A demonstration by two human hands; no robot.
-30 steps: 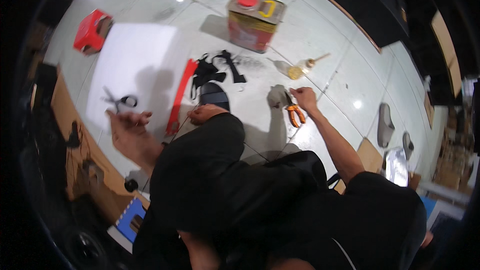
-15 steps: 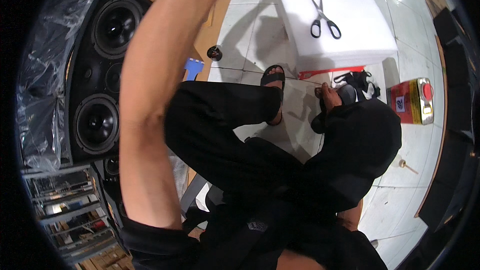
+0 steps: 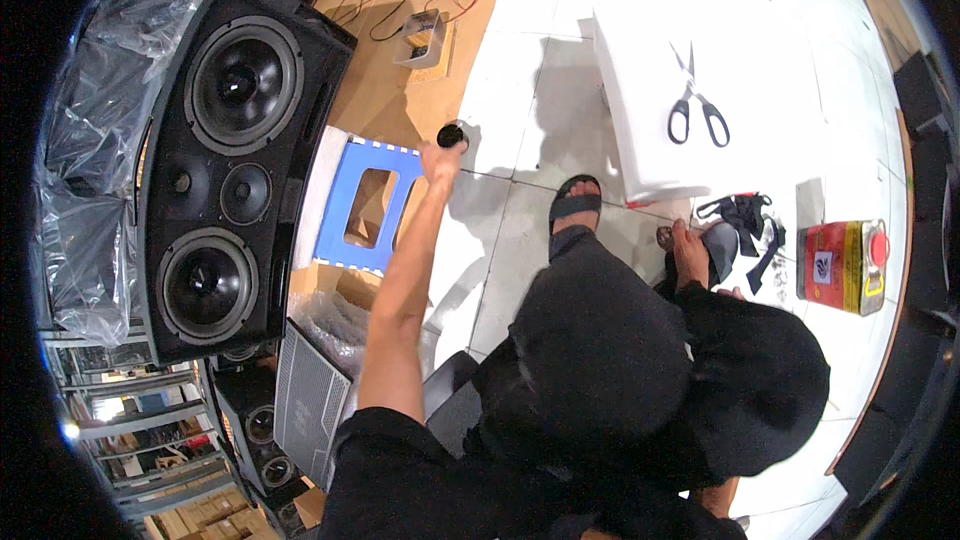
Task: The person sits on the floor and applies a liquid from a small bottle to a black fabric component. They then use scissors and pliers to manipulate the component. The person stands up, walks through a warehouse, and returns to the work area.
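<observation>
At the left side, a black speaker cabinet (image 3: pixel 235 180) stands with its right edge just beside a blue slotted frame (image 3: pixel 338 210). Beyond the frame lies a brown board (image 3: pixel 385 95). The left hand (image 3: pixel 439 162) reaches out with fingers curled, touching the near rim of a small dark round container (image 3: pixel 451 135) at the board's right edge; whether the fingers grip it cannot be told. To the right, white floor tiles (image 3: pixel 510 230) give a passage between board and foam, with a sandalled foot (image 3: pixel 576 202) at its right. The white foam block (image 3: pixel 640 155) follows; scissors (image 3: pixel 690 93) lie on it, blades apart, well inside its edges. The right forearm (image 3: pixel 718 497) shows below; the right hand is hidden, its state undetermined. Black strips (image 3: pixel 746 218) lie off the block's lower corner, and a red-and-yellow tin (image 3: pixel 835 267) stands farther right.
</observation>
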